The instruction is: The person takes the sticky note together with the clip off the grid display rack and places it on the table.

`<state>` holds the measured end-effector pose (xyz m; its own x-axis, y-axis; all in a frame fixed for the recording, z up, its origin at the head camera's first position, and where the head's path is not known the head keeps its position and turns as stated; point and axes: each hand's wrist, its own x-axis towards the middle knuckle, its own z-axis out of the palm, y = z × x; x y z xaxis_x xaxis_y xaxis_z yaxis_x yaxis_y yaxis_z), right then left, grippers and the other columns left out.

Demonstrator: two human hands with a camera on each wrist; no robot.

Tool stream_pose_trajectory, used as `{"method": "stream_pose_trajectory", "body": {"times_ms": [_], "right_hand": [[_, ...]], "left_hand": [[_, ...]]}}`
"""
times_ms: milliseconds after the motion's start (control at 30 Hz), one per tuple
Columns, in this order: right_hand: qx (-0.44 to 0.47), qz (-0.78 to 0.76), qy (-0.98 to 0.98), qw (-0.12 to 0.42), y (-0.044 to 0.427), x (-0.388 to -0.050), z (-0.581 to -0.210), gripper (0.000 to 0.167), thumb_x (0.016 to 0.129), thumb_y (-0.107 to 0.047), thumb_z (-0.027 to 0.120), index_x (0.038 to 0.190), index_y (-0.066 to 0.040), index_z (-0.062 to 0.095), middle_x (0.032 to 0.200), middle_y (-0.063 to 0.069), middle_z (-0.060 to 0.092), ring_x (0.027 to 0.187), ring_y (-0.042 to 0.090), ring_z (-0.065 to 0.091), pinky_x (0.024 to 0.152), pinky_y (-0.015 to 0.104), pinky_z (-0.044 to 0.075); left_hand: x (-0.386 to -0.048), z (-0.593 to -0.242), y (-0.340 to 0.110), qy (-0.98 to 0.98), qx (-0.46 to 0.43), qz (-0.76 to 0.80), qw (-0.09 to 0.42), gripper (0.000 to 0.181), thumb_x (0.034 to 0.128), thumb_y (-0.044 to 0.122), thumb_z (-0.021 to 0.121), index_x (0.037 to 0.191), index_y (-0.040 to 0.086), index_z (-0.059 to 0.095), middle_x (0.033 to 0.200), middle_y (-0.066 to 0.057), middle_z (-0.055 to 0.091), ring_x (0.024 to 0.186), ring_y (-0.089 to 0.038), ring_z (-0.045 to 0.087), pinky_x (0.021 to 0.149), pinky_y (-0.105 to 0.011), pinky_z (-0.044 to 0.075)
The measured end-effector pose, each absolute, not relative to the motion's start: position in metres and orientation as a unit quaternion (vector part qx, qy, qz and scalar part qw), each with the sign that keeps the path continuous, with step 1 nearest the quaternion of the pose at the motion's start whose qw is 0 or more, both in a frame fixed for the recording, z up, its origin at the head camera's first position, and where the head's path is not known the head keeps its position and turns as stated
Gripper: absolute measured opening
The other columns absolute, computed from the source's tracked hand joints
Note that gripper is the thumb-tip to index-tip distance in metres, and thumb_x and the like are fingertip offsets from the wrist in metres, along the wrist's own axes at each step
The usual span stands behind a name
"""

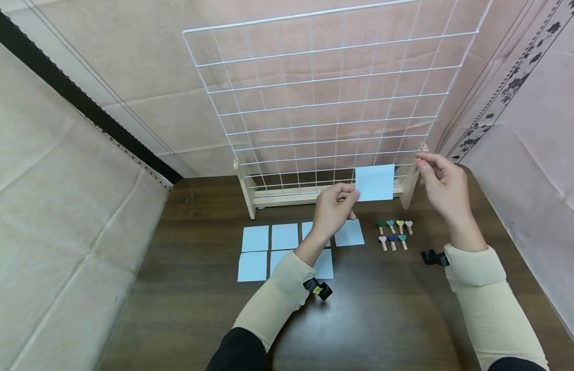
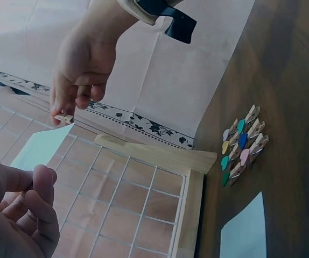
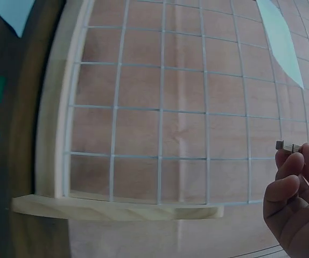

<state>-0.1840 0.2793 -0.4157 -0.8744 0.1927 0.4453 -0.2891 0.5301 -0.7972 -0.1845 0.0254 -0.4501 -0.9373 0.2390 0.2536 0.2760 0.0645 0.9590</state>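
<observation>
Between its thumb and fingers, my left hand (image 1: pixel 334 206) pinches a light blue paper square (image 1: pixel 376 182) by its left edge. The square hangs in front of the lower right part of a white wire grid (image 1: pixel 313 52). Off to the right, my right hand (image 1: pixel 443 184) holds a small wooden clothespin (image 3: pixel 289 147) by its end. In the left wrist view this clothespin (image 2: pixel 64 117) appears close to the paper's corner (image 2: pixel 41 148); whether they touch I cannot tell. Several heart-topped clothespins (image 1: pixel 392 242) lie in two rows on the table below the right hand.
Several more blue paper squares (image 1: pixel 255 238) lie in two rows on the dark wooden table (image 1: pixel 189 288), some partly hidden by the left arm. Wooden feet (image 1: pixel 245 190) hold the grid upright. Pale cloth (image 1: pixel 83 206) hangs around the table's sides and back.
</observation>
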Motion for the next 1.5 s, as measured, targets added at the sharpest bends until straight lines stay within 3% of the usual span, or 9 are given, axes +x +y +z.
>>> {"method": "stream_pose_trajectory", "body": {"times_ms": [167,267,567,767,900,1133,1300,1500], "right_hand": [[0.022,0.482,-0.843,0.238,0.280,-0.179,-0.425,0.031,0.110,-0.018,0.059,0.133,-0.001,0.071,0.096,-0.022,0.066,0.069,0.003,0.056,0.050,0.016,0.036],[0.020,0.481,-0.845,0.231,0.280,-0.177,-0.430,0.032,0.110,-0.019,0.059,0.134,0.000,0.070,0.093,-0.028,0.064,0.068,0.002,0.056,0.048,0.016,0.035],[0.003,0.498,-0.842,0.208,0.286,-0.168,-0.452,0.032,0.107,-0.014,0.064,0.131,0.006,0.067,0.094,-0.029,0.063,0.071,-0.003,0.059,0.064,0.010,0.048],[-0.011,0.491,-0.852,0.184,0.290,-0.157,-0.465,0.032,0.107,-0.021,0.066,0.124,0.006,0.069,0.088,-0.026,0.065,0.070,0.001,0.060,0.061,0.014,0.047],[-0.018,0.490,-0.855,0.171,0.292,-0.151,-0.472,0.032,0.107,-0.023,0.066,0.121,0.006,0.070,0.085,-0.022,0.066,0.071,0.005,0.062,0.058,0.016,0.046],[-0.032,0.501,-0.855,0.129,0.297,-0.145,-0.483,0.033,0.106,-0.025,0.067,0.120,0.005,0.070,0.085,-0.028,0.067,0.066,0.005,0.062,0.054,0.019,0.051],[-0.042,0.507,-0.857,0.084,0.302,-0.142,-0.492,0.034,0.107,-0.026,0.066,0.119,0.006,0.068,0.085,-0.019,0.071,0.063,0.008,0.063,0.056,0.024,0.056],[-0.063,0.498,-0.864,0.037,0.306,-0.141,-0.502,0.038,0.108,-0.030,0.064,0.120,0.006,0.068,0.093,0.008,0.076,0.067,0.018,0.066,0.059,0.029,0.058]], "left_hand": [[-0.180,-0.456,0.021,-0.738,-0.163,-0.655,0.008,0.019,0.1050,0.013,0.066,0.114,-0.003,0.073,0.087,-0.008,0.078,0.051,-0.012,0.063,0.049,-0.022,0.037],[-0.177,-0.461,0.018,-0.738,-0.154,-0.657,0.001,0.018,0.1046,0.013,0.067,0.112,-0.002,0.073,0.088,-0.007,0.078,0.051,-0.012,0.063,0.048,-0.022,0.035],[-0.169,-0.474,0.010,-0.744,-0.123,-0.656,-0.013,0.017,0.1040,0.014,0.068,0.113,0.001,0.074,0.096,-0.008,0.080,0.051,-0.011,0.063,0.050,-0.021,0.038],[-0.163,-0.483,0.007,-0.744,-0.108,-0.659,-0.020,0.017,0.1035,0.014,0.068,0.112,0.001,0.074,0.097,-0.007,0.080,0.052,-0.010,0.064,0.046,-0.021,0.036],[-0.158,-0.491,0.006,-0.733,-0.100,-0.673,-0.031,0.017,0.1036,0.013,0.068,0.112,0.000,0.074,0.096,-0.014,0.079,0.051,-0.011,0.063,0.042,-0.020,0.037],[-0.151,-0.503,0.003,-0.727,-0.078,-0.681,-0.041,0.016,0.1025,0.013,0.069,0.111,0.001,0.075,0.086,-0.004,0.078,0.050,-0.017,0.063,0.042,-0.021,0.041],[-0.145,-0.511,0.000,-0.736,-0.068,-0.672,-0.044,0.016,0.1024,0.013,0.069,0.112,0.002,0.075,0.090,-0.011,0.079,0.050,-0.020,0.065,0.041,-0.021,0.040],[-0.137,-0.522,-0.004,-0.733,-0.062,-0.676,-0.051,0.016,0.1025,0.012,0.068,0.112,0.000,0.074,0.097,-0.026,0.076,0.048,-0.018,0.063,0.041,-0.019,0.037]]}}
